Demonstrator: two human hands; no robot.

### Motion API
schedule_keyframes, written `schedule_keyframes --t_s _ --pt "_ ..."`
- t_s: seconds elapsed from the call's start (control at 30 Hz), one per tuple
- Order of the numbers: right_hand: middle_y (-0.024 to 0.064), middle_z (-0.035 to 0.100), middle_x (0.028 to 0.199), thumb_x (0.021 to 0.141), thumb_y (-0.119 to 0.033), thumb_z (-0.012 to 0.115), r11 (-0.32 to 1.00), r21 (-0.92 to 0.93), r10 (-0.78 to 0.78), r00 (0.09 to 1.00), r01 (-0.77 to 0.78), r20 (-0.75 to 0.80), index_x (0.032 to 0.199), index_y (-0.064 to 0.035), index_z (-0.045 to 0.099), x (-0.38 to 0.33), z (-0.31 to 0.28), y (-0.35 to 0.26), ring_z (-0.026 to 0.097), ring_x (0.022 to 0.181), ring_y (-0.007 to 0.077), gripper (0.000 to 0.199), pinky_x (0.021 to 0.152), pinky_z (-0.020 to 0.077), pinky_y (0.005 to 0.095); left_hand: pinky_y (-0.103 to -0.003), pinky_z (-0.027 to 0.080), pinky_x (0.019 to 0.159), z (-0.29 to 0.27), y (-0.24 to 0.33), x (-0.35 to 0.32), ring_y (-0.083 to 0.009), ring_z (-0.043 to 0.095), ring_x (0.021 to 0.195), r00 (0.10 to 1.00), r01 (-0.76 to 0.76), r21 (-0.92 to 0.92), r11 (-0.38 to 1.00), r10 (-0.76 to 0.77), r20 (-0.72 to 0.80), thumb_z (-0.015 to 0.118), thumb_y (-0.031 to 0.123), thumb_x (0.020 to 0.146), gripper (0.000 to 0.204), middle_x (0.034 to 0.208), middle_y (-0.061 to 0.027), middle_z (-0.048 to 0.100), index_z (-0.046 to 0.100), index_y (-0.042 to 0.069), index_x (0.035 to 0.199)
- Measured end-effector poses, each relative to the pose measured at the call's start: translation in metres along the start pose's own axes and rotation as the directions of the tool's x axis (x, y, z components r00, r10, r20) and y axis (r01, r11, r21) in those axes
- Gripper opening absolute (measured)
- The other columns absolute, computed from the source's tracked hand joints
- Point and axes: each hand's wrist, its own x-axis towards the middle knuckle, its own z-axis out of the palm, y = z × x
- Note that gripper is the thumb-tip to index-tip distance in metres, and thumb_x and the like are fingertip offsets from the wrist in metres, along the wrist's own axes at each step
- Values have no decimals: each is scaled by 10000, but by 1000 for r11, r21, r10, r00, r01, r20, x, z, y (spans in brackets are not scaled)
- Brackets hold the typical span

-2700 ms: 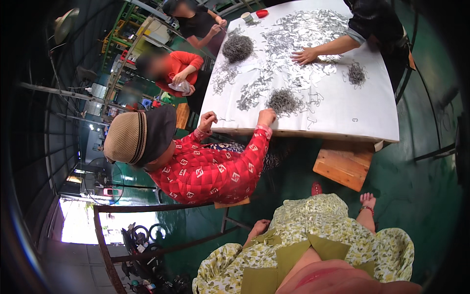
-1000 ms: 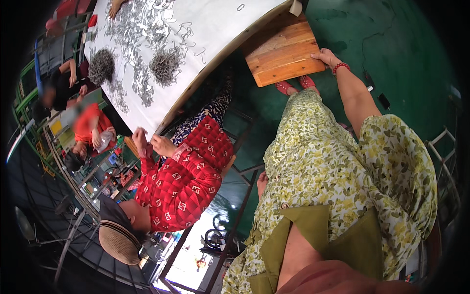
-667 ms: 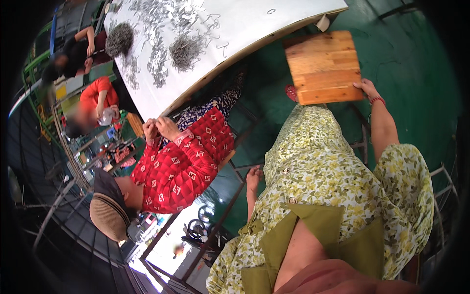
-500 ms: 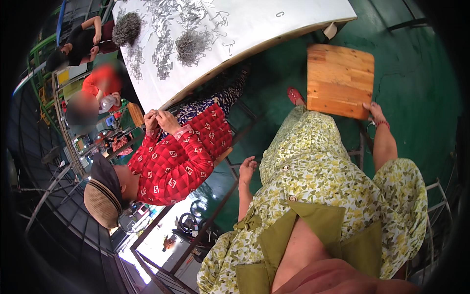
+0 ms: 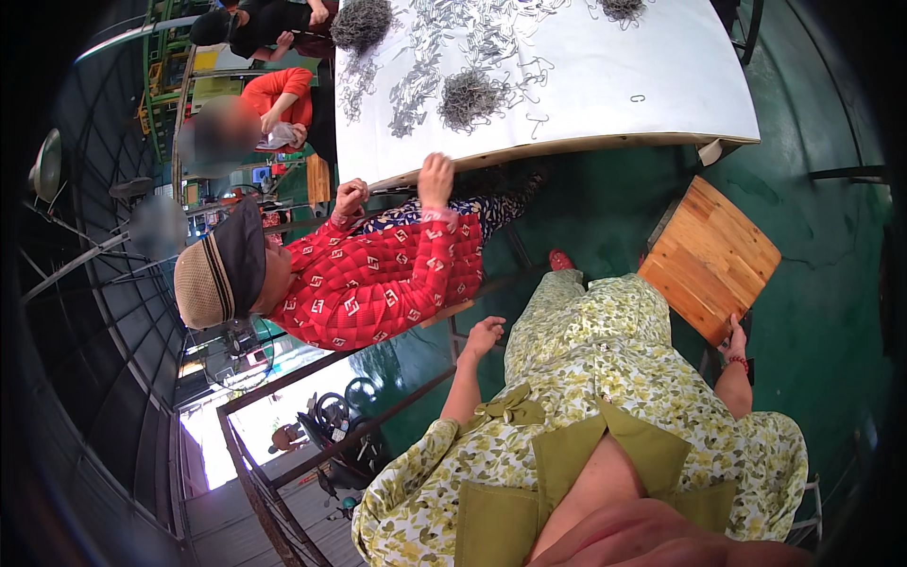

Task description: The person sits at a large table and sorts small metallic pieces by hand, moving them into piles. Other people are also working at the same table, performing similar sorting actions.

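Gripping wooden stool [image 5: 710,260], right hand [image 5: 734,338] at near edge

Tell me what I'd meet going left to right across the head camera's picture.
Knitted hat, tangled grey pile, camera wearer's left hand, red shoe, wooden board.

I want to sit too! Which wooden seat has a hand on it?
The wooden seat farthest right: the right hand is on its lower edge. The seat under the red shirt and the one beside the orange shirt have no hand showing.
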Motion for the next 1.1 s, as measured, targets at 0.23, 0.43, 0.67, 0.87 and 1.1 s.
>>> schedule_keyframes --t_s 0.23,0.43,0.67,0.87,1.1 --pt "18 447 1350 703 -522 750 183 981 372 928 -67 -6 1314 -126 433 32 69 86 362 1278 259 794 950 378 573 -286 496 782 9 37 -10 -157 626 851 998 -12 85 996 7 65 484 63 876 291 953 -75 667 621 62 1133" --pt "68 446 1391 858 -393 629 300 948 -30 992 -107 122 1324 -146 446 -32 152 32 392 1278 340 559 1043 260 625 -379 459 899 -8 37 41 -296 598 1060 882 -469 323 822 412 231 524 144 891 251 1081 -137 648 612 69 1113" --pt "136 376 1428 941 -377 488 458 888 -265 946 -47 187 1381 -69 358 -5 104 33 378 1285 367 552 1051 295 618 -307 488 815 -31 207 47 -214 633 914 582 -813 23 582 813 -13 536 98 894 228 1003 -129 656 618 33 1097" --pt "110 385 1319 952 -409 442 652 755 -175 983 69 62 1336 -57 380 -25 101 44 368 1194 326 524 963 315 567 -270 479 602 -24 250 18 -107 581 616 749 -634 -360 685 660 -64 620 157 870 164 737 -63 612 596 -2 900" --pt "86 464 1025 954 -341 463 961 -243 -135 991 132 4 1219 -40 483 -98 90 -74 439 913 224 401 770 369 423 -348 487 650 -28 328 59 -269 627 710 485 -870 -102 482 802 -349 613 85 829 95 788 -144 627 617 7 884"
